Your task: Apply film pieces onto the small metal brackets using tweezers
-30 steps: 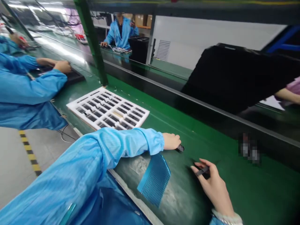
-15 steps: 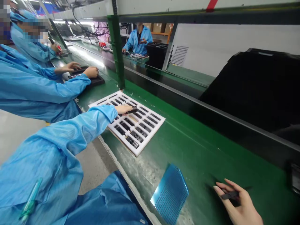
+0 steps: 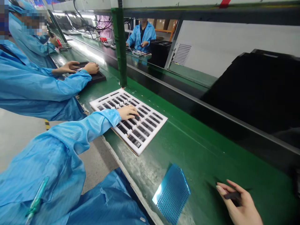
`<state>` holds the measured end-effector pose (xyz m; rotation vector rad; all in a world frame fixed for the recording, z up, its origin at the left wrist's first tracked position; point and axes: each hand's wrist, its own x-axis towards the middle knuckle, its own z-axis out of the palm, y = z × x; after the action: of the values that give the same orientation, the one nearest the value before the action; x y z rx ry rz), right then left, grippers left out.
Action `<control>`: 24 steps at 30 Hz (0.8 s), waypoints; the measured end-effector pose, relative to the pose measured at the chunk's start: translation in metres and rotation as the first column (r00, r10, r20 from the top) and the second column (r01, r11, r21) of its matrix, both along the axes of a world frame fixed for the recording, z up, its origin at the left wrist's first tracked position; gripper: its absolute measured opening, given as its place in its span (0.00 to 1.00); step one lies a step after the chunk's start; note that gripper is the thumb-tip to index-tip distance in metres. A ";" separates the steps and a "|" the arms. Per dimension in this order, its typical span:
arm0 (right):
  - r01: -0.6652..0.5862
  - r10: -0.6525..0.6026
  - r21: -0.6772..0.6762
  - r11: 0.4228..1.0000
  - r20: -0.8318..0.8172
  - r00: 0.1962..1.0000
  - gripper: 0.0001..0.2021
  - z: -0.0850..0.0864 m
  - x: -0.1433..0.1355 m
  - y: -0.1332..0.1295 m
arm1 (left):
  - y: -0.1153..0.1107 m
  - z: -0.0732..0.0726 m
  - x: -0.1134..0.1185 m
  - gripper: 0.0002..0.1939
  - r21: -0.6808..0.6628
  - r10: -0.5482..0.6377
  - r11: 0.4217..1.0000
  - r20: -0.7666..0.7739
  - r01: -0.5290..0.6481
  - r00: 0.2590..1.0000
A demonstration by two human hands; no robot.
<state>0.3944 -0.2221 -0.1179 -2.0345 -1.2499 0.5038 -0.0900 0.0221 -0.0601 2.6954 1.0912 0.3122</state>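
Note:
My left hand [image 3: 128, 112] reaches over a white foam tray [image 3: 150, 136], whose slots hold rows of thin black strips [image 3: 134, 141]. Its fingers are closed on a small black piece [image 3: 135, 117], low over a slot near the tray's middle; whether the piece sits in the slot is hard to tell. At the lower right, my right hand [image 3: 242, 201] is held above the green bench with a slim black tool [image 3: 232, 195] between thumb and fingers. Part of that tool is hidden by the fingers. Between the hands lies a shiny blue dotted sheet [image 3: 172, 193].
A green bench [image 3: 199, 150] runs diagonally, with a dark channel [image 3: 168, 93] along its far side. A green post [image 3: 120, 50] rises behind the tray. At left a co-worker's hands [image 3: 90, 67] work over a black tray [image 3: 99, 77]. A large black shape [image 3: 255, 93] stands at right.
My left hand has lowered the black piece toward the tray and shifted slightly right. My right hand stays nearly in place with its tool. The view has shifted a little.

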 end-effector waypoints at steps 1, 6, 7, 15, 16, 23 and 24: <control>0.000 0.000 -0.004 1.000 -0.008 1.000 0.33 0.000 0.000 0.000 | 0.001 -0.002 0.001 0.15 0.013 0.017 1.000 -0.001 -0.017 1.000; -0.017 0.017 0.002 1.000 -0.035 0.999 0.33 -0.001 0.000 0.000 | 0.004 -0.008 0.002 0.19 0.021 0.042 0.999 -0.037 -0.042 0.998; -0.020 0.021 0.009 1.000 -0.031 0.999 0.32 -0.002 0.001 0.000 | 0.003 -0.010 0.002 0.21 0.017 0.038 0.999 -0.052 -0.037 0.998; -0.027 0.027 -0.010 1.000 0.012 1.000 0.32 -0.005 0.005 0.000 | -0.017 -0.014 -0.003 0.27 -0.006 0.021 1.000 -0.123 -0.021 0.992; -0.021 0.022 -0.017 1.000 0.006 1.000 0.33 -0.004 0.005 0.000 | -0.017 -0.012 -0.003 0.27 -0.001 0.027 1.000 -0.121 -0.027 0.992; -0.046 0.046 -0.002 0.999 0.001 0.999 0.31 -0.007 0.008 0.001 | -0.020 0.014 -0.010 0.14 0.014 -0.018 1.000 -0.180 0.021 0.983; -0.058 0.058 0.016 0.998 0.010 0.998 0.30 -0.009 0.009 0.000 | -0.021 0.018 -0.010 0.12 0.007 -0.036 0.999 -0.206 0.038 0.978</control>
<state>0.4032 -0.2218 -0.1266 -1.9947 -1.3176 0.5098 -0.1001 0.0010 -0.0424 2.8026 1.0933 0.0325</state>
